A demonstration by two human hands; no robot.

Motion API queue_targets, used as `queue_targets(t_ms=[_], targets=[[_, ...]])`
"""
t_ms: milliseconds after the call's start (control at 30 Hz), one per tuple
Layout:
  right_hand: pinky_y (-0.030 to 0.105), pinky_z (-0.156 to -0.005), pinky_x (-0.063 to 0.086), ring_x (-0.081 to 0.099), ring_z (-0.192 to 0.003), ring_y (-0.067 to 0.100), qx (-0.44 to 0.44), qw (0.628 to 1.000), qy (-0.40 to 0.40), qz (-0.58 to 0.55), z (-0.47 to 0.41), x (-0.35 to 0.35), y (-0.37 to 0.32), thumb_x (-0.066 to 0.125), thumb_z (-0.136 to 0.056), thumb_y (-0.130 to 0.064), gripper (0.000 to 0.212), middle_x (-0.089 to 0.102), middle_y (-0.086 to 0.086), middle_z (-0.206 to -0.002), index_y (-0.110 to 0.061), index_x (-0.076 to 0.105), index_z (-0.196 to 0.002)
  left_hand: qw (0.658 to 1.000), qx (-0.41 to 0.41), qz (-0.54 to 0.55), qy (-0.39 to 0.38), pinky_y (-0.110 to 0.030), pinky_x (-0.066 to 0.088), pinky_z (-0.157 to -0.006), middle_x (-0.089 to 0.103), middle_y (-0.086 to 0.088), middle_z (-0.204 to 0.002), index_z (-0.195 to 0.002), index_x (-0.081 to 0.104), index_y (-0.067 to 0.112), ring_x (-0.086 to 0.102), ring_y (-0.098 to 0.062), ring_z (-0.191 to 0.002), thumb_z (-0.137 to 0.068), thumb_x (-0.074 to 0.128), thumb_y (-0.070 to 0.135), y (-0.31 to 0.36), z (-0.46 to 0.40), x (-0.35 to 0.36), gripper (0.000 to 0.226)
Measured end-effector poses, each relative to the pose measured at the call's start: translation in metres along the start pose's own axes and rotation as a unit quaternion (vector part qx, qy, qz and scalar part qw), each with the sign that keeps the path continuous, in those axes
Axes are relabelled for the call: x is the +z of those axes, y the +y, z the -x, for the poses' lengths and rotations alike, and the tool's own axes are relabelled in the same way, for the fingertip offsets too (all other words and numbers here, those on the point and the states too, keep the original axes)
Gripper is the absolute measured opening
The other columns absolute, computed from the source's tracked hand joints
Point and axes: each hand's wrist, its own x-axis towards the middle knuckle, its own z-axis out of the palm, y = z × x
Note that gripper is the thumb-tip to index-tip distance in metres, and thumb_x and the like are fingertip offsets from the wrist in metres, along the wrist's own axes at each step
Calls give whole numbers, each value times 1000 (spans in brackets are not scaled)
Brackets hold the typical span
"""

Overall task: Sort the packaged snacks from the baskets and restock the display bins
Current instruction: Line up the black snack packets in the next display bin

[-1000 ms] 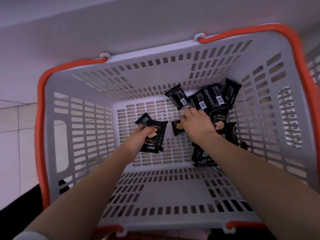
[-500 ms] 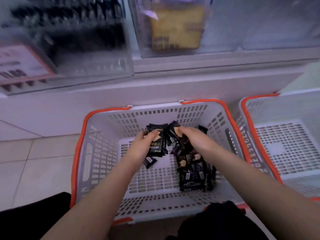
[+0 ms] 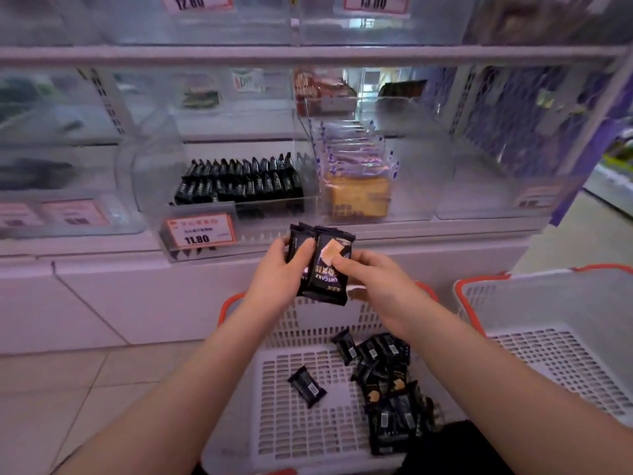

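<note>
Both forearms are bare from the lower edge of the head view up to the wrists, with no sleeve, cuff or watch showing on either; the left hand (image 3: 279, 272) and the right hand (image 3: 371, 286) wear no gloves and no rings that can be made out. The fingernails on the right hand look short and unpainted; those on the left are too blurred to judge. At the bottom right a dark, black piece of clothing (image 3: 455, 450) shows below the right forearm; its cut cannot be told.
</note>
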Motion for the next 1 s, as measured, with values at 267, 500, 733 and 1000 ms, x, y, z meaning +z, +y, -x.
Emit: queue_targets(t_ms=[267, 500, 733, 1000], targets=[[31, -71, 55, 65, -80, 23, 90, 991, -27, -92, 0, 49, 10, 64, -87, -12, 40, 62, 15, -106, -2, 46, -121, 966, 81, -183, -164, -17, 48, -77, 61, 23, -102, -110, 46, 44, 58, 5, -94, -63, 62, 68, -2, 12, -56, 56], [34, -94, 47, 53, -114, 17, -22, 987, 18, 157, -6, 36, 18, 76, -76, -23, 82, 44, 2, -132, -27, 23, -139, 921, 155, -309, -178, -36, 48, -91, 55, -1, -126, -140, 32, 20, 55, -17, -111, -69, 77, 28, -4, 0, -66, 85], [18, -110, 17, 11, -136, -3, -326, 819, -65, 468, -11, 37, 13, 77, -72, -29, 100, 13, -16, -150, -45, 6, -142, 784, 304, -531, -104, -33, 37, -92, 51, 4, -124, -132, 37, 19, 44, -20, -113, -70, 70, 36, 5, 0, -68, 72], [34, -103, 37, 37, -127, 23, -366, 756, -16, 542, -24, 53, 3, 70, -79, -23, 79, 41, 6, -140, -11, 28, -145, 831, 309, -456, -73, -32, 36, -98, 53, 1, -124, -131, 43, 16, 45, -20, -116, -69, 69, 25, 0, -6, -79, 68]])
